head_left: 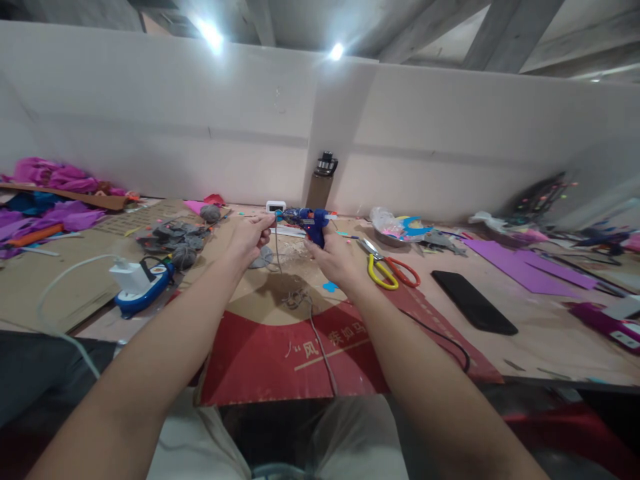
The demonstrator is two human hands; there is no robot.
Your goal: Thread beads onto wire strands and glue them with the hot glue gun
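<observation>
Facing white walls (150, 133), glue gun (310, 220) overhangs cluttered table (540, 333).

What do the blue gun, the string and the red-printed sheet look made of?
Gun in the right hand: probably plastic, smooth blue shell. String pinched by the left hand: dull grey fibre, hanging limp. Sheet: matte brown cardboard, seemingly.

The glue gun (310, 223) was blue. Just left of it, the cord (277, 250) was grey. Right of the glue gun, the scissors (387, 270) had one yellow and one red handle, the phone (473, 301) was black and the sheet (520, 263) purple. Below the glue gun, the cardboard (300, 353) was red with white characters. Far to its left, the paper (50, 177) was magenta.
</observation>
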